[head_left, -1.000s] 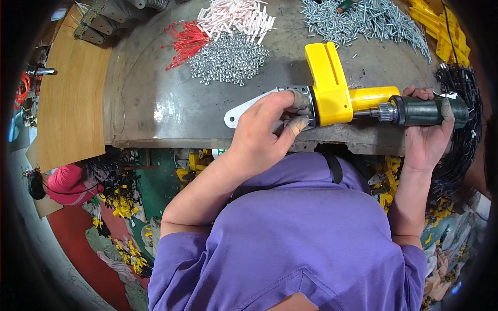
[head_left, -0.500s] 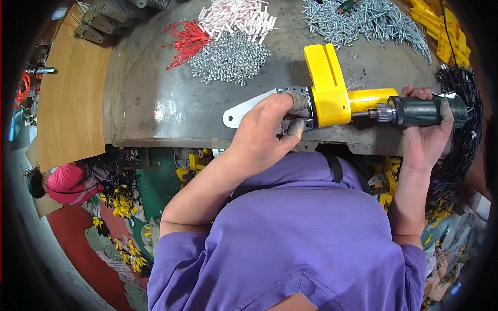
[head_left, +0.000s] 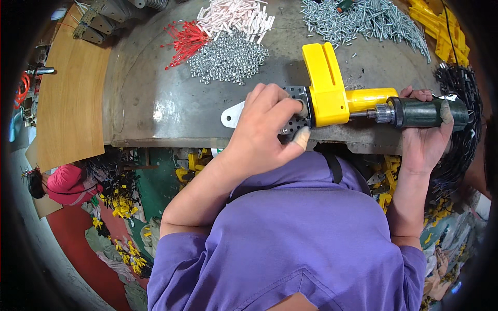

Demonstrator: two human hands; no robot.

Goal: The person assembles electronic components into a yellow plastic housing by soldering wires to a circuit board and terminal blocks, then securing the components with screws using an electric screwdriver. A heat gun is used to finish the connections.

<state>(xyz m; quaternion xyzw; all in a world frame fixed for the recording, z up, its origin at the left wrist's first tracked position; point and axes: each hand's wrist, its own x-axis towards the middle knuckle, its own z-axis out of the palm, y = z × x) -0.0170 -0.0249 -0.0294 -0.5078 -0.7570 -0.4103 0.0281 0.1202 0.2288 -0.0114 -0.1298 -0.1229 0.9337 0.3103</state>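
On the near part of the bench lies a yellow plastic tool body (head_left: 328, 85), with a black part full of small holes and a silver tapered plate (head_left: 229, 116) at its left end. My left hand (head_left: 262, 124) is over that black part, thumb spread away from the forefinger; covers wrap those fingertips, and the other fingertips are hidden. My right hand (head_left: 425, 142) is wrapped around a dark green power screwdriver (head_left: 423, 111). Its chuck (head_left: 384, 113) and thin bit point left at the yellow body, under a yellow cylinder (head_left: 372, 98).
Shiny nuts (head_left: 228, 58), red wire pieces (head_left: 184, 44) and pinkish-white sticks (head_left: 233, 18) lie heaped at the back. Screws (head_left: 363, 26) are piled at back right, near yellow parts (head_left: 441, 31). Black cables (head_left: 459, 119) hang at the right. Another person in pink (head_left: 72, 184) is at far left.
My left thumb and forefinger have parted, and that hand's knuckles have risen, showing more of the black part. The yellow body has shifted very slightly left. My right hand keeps its hold.
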